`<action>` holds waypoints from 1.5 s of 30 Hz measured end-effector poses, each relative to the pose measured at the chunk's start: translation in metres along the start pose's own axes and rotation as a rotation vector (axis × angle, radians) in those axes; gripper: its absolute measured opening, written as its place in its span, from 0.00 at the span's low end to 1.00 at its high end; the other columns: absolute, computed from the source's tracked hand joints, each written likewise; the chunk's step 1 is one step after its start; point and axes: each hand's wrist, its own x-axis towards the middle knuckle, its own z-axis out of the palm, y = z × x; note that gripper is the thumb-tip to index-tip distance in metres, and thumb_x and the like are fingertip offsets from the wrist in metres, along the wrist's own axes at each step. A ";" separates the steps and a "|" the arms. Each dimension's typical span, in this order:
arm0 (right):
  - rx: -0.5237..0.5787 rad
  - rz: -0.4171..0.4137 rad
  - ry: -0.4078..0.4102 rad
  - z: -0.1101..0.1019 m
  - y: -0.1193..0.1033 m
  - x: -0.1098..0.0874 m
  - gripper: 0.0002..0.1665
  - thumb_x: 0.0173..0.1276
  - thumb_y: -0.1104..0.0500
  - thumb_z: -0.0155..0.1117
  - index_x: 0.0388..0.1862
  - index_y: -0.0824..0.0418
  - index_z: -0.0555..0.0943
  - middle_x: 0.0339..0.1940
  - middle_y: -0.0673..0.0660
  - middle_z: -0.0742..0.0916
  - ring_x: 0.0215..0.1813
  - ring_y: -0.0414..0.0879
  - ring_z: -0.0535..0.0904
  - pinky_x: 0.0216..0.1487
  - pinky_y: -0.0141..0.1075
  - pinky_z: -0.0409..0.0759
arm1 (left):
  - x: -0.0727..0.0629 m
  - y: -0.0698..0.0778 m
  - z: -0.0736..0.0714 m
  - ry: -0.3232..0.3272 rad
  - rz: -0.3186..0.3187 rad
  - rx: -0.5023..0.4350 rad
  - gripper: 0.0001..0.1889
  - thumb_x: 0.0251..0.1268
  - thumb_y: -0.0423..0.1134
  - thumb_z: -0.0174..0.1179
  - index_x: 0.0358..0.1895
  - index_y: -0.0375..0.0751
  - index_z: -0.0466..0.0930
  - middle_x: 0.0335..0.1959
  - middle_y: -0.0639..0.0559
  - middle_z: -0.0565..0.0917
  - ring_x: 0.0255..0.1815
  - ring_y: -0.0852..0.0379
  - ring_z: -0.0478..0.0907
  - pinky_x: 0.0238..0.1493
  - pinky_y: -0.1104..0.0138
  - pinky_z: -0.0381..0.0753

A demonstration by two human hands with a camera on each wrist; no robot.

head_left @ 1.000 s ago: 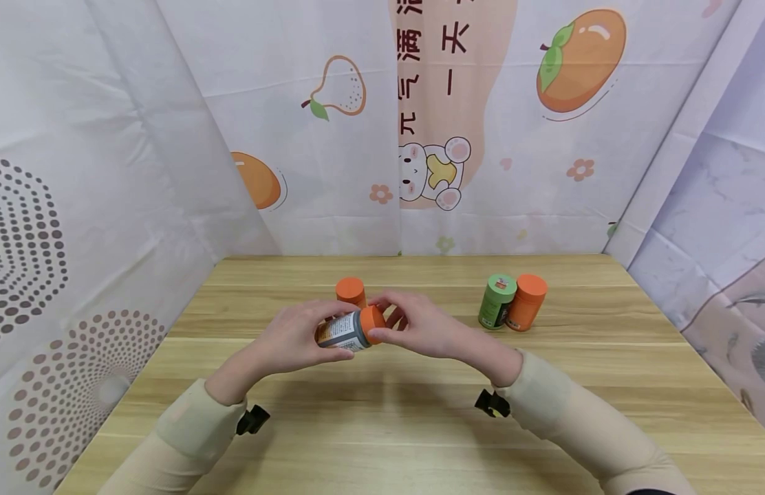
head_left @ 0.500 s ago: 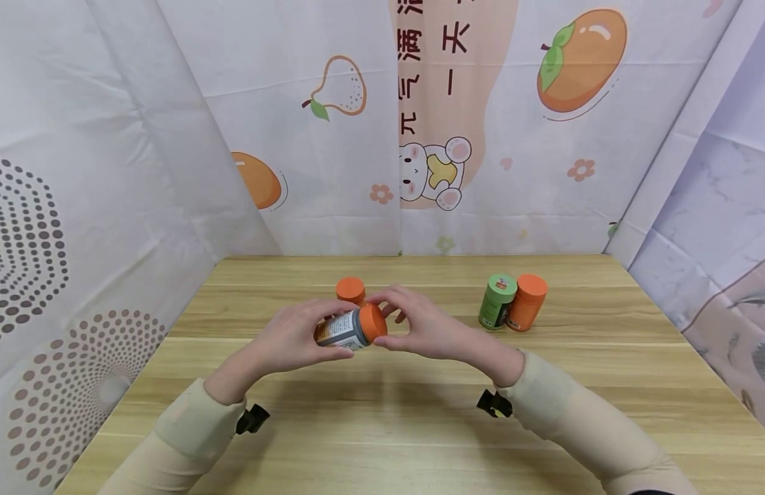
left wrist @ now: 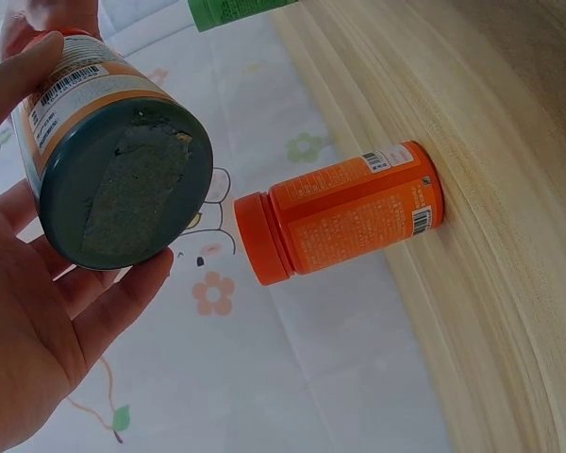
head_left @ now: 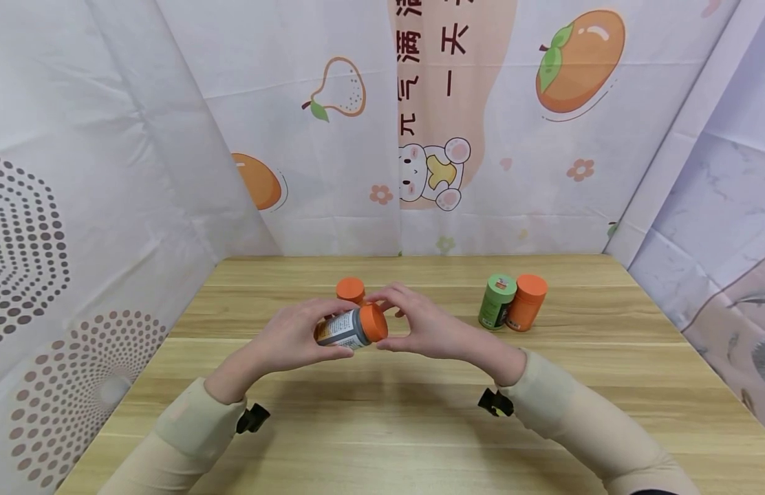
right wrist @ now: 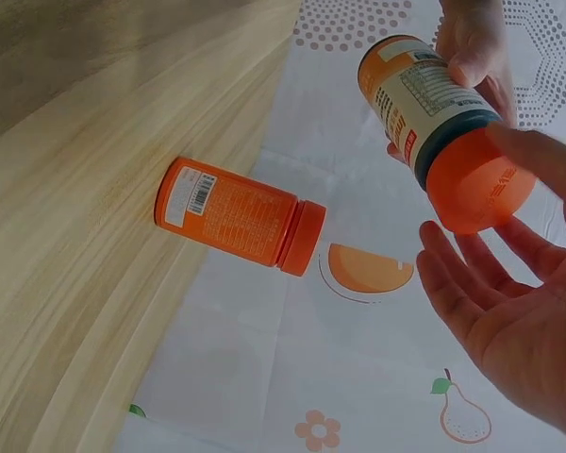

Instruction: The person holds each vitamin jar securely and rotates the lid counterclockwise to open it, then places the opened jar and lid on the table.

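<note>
My left hand grips a pill bottle with a dark band, a white-and-orange label and an orange screw lid. Held above the table, it lies on its side with the lid toward my right hand. Thumb and fingers of that hand sit at the lid's rim from opposite sides, as the right wrist view shows with the lid. The dark round base faces the left wrist camera, a worn patch on it. Behind the hands stands an upright orange bottle, partly hidden in the head view.
Toward the back right, a green bottle and another orange bottle stand close together on the wooden table. A printed curtain hangs along the table's back edge, with more cloth at both sides.
My right hand's fingers have spread a little and shifted round the lid, showing more of it. The bottle and my left hand have hardly moved.
</note>
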 end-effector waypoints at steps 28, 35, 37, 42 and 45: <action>0.063 0.195 -0.081 0.000 -0.002 0.004 0.25 0.71 0.47 0.62 0.62 0.55 0.74 0.42 0.46 0.82 0.42 0.39 0.78 0.44 0.35 0.79 | 0.003 -0.001 0.000 -0.004 0.036 0.004 0.31 0.51 0.57 0.72 0.61 0.56 0.75 0.45 0.63 0.79 0.39 0.63 0.74 0.35 0.66 0.76; 0.056 0.151 -0.051 -0.001 -0.003 0.004 0.26 0.66 0.52 0.68 0.60 0.57 0.74 0.46 0.47 0.82 0.45 0.41 0.79 0.47 0.40 0.80 | 0.002 0.000 0.000 -0.002 0.033 -0.005 0.31 0.51 0.56 0.73 0.60 0.56 0.75 0.45 0.63 0.79 0.39 0.63 0.74 0.35 0.66 0.76; 0.045 0.131 -0.044 -0.001 -0.003 0.003 0.27 0.65 0.54 0.69 0.61 0.58 0.74 0.48 0.48 0.81 0.46 0.41 0.79 0.48 0.40 0.80 | 0.002 0.000 0.000 0.000 0.033 -0.008 0.31 0.51 0.56 0.73 0.60 0.57 0.75 0.44 0.63 0.79 0.39 0.63 0.74 0.35 0.66 0.76; -0.002 0.078 -0.027 -0.001 -0.002 0.001 0.30 0.63 0.54 0.71 0.62 0.58 0.73 0.52 0.49 0.81 0.48 0.40 0.78 0.45 0.39 0.78 | 0.001 0.000 0.000 0.002 0.027 -0.013 0.31 0.51 0.56 0.73 0.60 0.58 0.76 0.44 0.64 0.79 0.39 0.64 0.74 0.35 0.66 0.76; -0.012 0.049 -0.016 -0.001 -0.001 0.000 0.31 0.62 0.55 0.72 0.62 0.56 0.72 0.52 0.48 0.80 0.49 0.41 0.77 0.45 0.40 0.78 | 0.001 -0.001 0.001 0.003 0.025 -0.014 0.31 0.50 0.56 0.73 0.60 0.58 0.76 0.44 0.64 0.80 0.39 0.64 0.75 0.35 0.66 0.76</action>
